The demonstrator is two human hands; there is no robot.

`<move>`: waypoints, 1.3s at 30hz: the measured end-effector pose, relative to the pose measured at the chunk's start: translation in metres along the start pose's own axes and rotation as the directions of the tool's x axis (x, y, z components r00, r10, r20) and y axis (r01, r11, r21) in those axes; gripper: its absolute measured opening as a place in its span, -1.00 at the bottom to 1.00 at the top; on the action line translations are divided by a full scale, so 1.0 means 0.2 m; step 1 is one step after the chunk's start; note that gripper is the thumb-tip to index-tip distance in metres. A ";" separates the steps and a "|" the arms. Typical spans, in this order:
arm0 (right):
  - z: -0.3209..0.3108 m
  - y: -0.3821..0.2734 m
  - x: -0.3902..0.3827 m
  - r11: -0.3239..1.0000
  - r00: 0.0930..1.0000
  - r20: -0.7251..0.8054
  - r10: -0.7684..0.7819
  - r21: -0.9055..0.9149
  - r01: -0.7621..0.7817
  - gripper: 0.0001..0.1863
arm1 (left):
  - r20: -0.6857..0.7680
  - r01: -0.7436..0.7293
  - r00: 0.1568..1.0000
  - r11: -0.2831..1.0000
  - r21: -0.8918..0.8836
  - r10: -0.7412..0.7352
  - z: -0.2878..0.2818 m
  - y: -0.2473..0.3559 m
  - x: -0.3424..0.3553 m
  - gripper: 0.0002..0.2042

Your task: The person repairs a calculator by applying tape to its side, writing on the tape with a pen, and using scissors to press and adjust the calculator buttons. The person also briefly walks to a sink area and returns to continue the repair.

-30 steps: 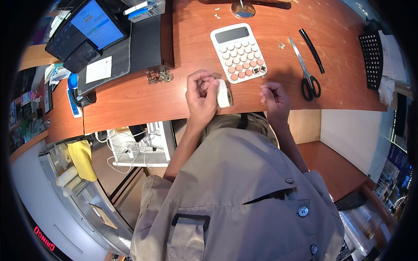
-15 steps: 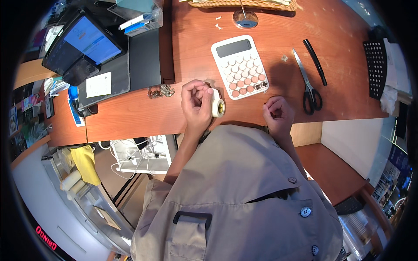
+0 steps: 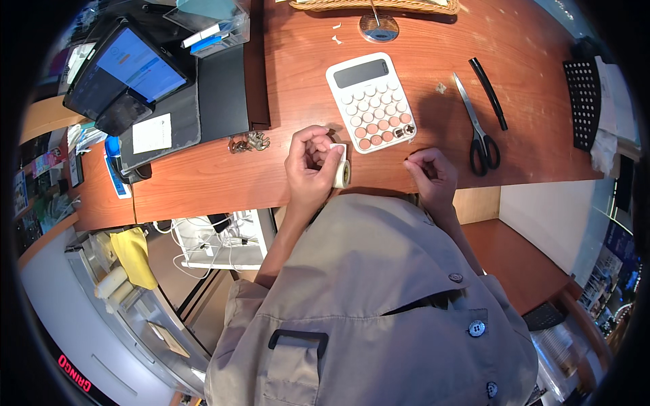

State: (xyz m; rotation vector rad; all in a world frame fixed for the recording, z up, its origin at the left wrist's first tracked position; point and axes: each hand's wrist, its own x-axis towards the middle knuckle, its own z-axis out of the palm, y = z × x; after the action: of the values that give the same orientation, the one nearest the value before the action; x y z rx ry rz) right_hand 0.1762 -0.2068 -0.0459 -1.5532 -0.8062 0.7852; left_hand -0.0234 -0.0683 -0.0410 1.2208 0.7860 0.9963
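Observation:
My left hand [image 3: 314,166] is at the front edge of the wooden desk with its fingers curled. Against its thumb side is a roll of white tape [image 3: 342,174], its round end facing me and a pale strip reaching up toward the thumb tip. To the right, my right hand [image 3: 433,177] hovers at the same edge, thumb and fingers drawn together. Whatever may be between those fingertips is too small to tell. Beyond and between both hands lies a white calculator [image 3: 372,101] with cream and pink round keys. Black-handled scissors [image 3: 478,132] lie right of my right hand.
A black stick-like object [image 3: 489,93] lies beside the scissors. Further back are a round metal stand [image 3: 378,28] and a wicker tray [image 3: 379,7]. A tablet screen [image 3: 132,68] stands at the left, with a small metal pile [image 3: 256,141] near the edge. A black perforated holder [image 3: 581,105] is far right.
My left fingers have loosened slightly, and the tape roll sits a little lower against the thumb. My right thumb has shifted left and its fingers have changed their curl. Other objects stay in place.

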 end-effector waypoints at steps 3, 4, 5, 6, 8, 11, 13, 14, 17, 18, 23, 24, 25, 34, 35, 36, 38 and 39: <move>-0.03 -0.04 0.00 0.994 0.993 0.102 -0.063 -0.082 0.072 -0.90 | 0.014 0.031 0.999 0.999 -0.010 -0.031 0.02 0.03 0.00 -0.63; -0.03 -0.06 0.00 0.983 0.976 0.149 -0.156 -0.072 0.168 -0.90 | 0.015 0.041 0.999 0.999 -0.014 -0.041 0.02 0.03 0.00 -0.63; -0.01 -0.07 -0.01 0.975 0.974 0.179 -0.138 -0.151 0.166 -0.88 | 0.014 0.044 0.999 0.998 -0.042 -0.044 0.04 0.03 -0.01 -0.62; 0.02 -0.08 -0.02 0.957 0.960 0.204 -0.194 -0.175 0.230 -0.85 | 0.014 0.049 0.999 0.997 -0.068 -0.048 0.06 0.03 -0.01 -0.62; 0.09 -0.10 -0.04 0.962 0.954 0.223 -0.200 -0.140 0.235 -0.79 | 0.018 0.056 0.998 0.993 -0.102 -0.054 0.08 0.03 -0.02 -0.60; 0.16 -0.13 -0.08 0.988 0.959 0.260 -0.117 -0.069 0.140 -0.65 | 0.017 0.073 0.997 0.985 -0.154 -0.071 0.11 0.02 -0.02 -0.60; 0.17 -0.14 -0.09 0.999 0.966 0.256 -0.025 -0.022 0.032 -0.66 | -0.008 0.021 1.000 0.991 -0.129 -0.022 0.14 0.01 -0.01 -0.62; 0.18 -0.15 -0.09 1.000 0.967 0.255 0.018 0.007 -0.020 -0.66 | -0.019 -0.005 1.000 0.993 -0.117 0.003 0.15 0.00 -0.01 -0.63; 0.23 -0.13 -0.06 0.996 0.973 0.214 -0.088 0.001 0.090 -0.67 | -0.090 -0.073 0.994 0.996 -0.046 0.069 0.16 -0.01 0.00 -0.64; 0.23 -0.13 -0.06 0.985 0.967 0.199 -0.156 -0.039 0.167 -0.67 | -0.114 -0.091 0.990 0.996 -0.022 0.088 0.17 -0.01 0.00 -0.64; 0.25 -0.13 -0.07 0.968 0.957 0.190 -0.219 -0.083 0.238 -0.73 | -0.149 -0.073 0.987 0.996 -0.046 0.066 0.20 -0.01 -0.01 -0.64; 0.25 -0.13 -0.08 0.964 0.953 0.208 -0.223 -0.099 0.247 -0.75 | -0.157 -0.054 0.987 0.997 -0.058 0.044 0.20 0.00 -0.01 -0.65; 0.25 -0.12 -0.08 0.966 0.955 0.181 -0.235 -0.061 0.250 -0.75 | -0.147 -0.024 0.989 0.999 -0.035 0.018 0.20 0.00 -0.01 -0.65; 0.27 -0.06 -0.07 0.980 0.974 0.111 -0.199 0.010 0.199 -0.80 | -0.103 -0.021 0.994 0.991 0.129 0.035 0.16 -0.05 0.01 -0.63; 0.27 -0.06 -0.07 0.982 0.975 0.113 -0.189 -0.006 0.191 -0.81 | -0.121 -0.052 0.990 0.990 0.129 0.068 0.16 -0.05 0.01 -0.65; 0.26 -0.06 -0.07 0.983 0.977 0.114 -0.180 -0.024 0.184 -0.81 | -0.138 -0.084 0.985 0.988 0.127 0.102 0.17 -0.05 0.01 -0.66; 0.27 -0.07 -0.07 0.981 0.973 0.130 -0.190 -0.011 0.193 -0.83 | -0.107 -0.158 0.979 0.980 0.123 0.171 0.17 -0.05 0.02 -0.69; 0.26 -0.08 -0.07 0.980 0.970 0.139 -0.198 -0.006 0.201 -0.84 | -0.091 -0.194 0.974 0.973 0.122 0.206 0.16 -0.05 0.02 -0.70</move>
State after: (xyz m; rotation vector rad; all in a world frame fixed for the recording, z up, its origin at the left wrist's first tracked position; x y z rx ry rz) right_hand 0.1233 -0.1895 -0.0355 -1.4207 -1.0573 0.7434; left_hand 0.0094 -0.0778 -0.0448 1.3744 0.8199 1.2009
